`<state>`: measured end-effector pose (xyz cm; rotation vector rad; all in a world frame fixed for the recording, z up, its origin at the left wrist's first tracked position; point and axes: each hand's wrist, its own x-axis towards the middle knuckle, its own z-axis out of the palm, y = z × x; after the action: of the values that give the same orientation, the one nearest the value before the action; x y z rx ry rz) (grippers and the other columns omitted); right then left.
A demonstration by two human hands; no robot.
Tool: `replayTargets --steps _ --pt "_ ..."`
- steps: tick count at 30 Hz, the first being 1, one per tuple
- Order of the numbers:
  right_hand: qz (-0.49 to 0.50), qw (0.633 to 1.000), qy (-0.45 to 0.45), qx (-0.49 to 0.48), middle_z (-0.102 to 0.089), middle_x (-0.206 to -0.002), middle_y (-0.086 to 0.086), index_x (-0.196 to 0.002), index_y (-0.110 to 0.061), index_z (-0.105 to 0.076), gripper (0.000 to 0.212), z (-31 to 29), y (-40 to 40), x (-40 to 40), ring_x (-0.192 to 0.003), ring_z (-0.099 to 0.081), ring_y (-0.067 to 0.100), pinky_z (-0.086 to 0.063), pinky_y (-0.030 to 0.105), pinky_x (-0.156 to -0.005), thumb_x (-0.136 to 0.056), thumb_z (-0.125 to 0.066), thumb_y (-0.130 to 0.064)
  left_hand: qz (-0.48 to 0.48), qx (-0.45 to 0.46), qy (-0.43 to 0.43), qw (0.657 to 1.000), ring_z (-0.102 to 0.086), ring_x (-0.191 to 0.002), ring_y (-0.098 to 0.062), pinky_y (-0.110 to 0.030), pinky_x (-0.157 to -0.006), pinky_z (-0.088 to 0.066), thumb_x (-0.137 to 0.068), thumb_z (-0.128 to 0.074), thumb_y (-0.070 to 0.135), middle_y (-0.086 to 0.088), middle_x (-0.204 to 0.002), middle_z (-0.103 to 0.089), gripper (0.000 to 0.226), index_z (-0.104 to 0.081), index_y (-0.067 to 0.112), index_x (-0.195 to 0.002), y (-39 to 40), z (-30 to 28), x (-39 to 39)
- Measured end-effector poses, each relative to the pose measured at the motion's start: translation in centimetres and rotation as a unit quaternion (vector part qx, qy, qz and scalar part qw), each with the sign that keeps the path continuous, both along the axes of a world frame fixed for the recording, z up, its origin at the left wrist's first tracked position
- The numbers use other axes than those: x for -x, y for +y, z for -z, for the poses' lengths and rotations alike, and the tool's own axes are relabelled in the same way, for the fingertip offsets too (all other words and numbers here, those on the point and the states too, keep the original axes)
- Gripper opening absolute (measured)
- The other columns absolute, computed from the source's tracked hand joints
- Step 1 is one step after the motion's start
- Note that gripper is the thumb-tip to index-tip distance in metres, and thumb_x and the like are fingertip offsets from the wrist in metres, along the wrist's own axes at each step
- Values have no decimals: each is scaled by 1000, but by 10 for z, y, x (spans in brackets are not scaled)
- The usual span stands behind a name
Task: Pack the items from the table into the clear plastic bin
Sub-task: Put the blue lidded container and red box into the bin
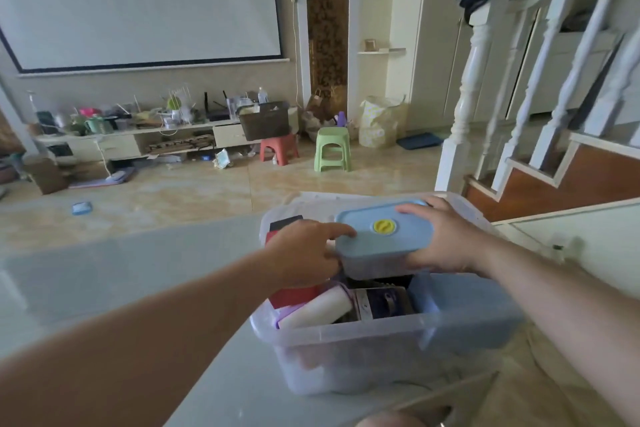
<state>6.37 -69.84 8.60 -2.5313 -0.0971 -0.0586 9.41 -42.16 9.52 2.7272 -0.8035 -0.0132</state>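
I hold a light blue food container [384, 239] with a yellow knob on its lid between my two hands, just above the clear plastic bin [346, 354] in the lower centre of the frame. My left hand [304, 253] grips its left end, with the index finger lying over the lid edge. My right hand [446, 239] grips its right end, fingers curled over the far corner. In the bin under it lie a red box [294, 296], a white bottle [317, 310] and a dark packet [381, 303]. The bin stands on the pale table [104, 274].
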Motion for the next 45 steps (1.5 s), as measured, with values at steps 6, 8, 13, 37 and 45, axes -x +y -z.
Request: replayTargets --steps 6,8,13,37,45 --pt "-38 999 -9 -9 -22 -147 -17 -147 -46 -45 122 18 8 -14 -139 -29 4 -23 23 -114 -36 -85 -76 2 22 -19 1000 -51 -107 -16 -33 -96 -41 -80 -64 35 8 -103 -57 49 -59 45 -128 18 15 -7" --pt "-37 999 -25 -11 -20 -149 -18 -149 -47 -43 123 22 12 -17 -142 -29 6 -24 25 -117 -37 -86 -77 -4 31 -33 999 -49 -111 -16 -34 -102 -40 -78 -60 38 9 -108 -57 52 -58 44 -129 20 19 -7" --pt "-67 996 -5 64 -1 -161 -15 -151 -47 -29 128 23 18 -20 -151 -25 22 -30 39 -122 -40 -84 -74 -7 22 -31 999 -48 -117 -18 -35 -105 -39 -71 -56 38 7 -115 -56 53 -58 39 -123 22 23 -5" --pt "20 994 -64 82 -30 -142 -17 -147 -51 -44 111 -14 -15 -29 -127 -42 7 -34 24 -106 -45 -89 -55 -18 -315 100 944 -54 -112 -26 -58 -107 -29 -85 -52 61 0 -111 -67 44 -71 28 -107 -37 -11 -38" --pt "47 992 -72 95 -26 -151 -10 -149 -51 -39 117 -5 5 -33 -137 -41 22 -37 39 -115 -41 -78 -70 12 -347 133 928 -60 -108 -26 -39 -85 -45 -89 -60 58 -2 -122 -63 54 -57 31 -136 -43 -11 -37"
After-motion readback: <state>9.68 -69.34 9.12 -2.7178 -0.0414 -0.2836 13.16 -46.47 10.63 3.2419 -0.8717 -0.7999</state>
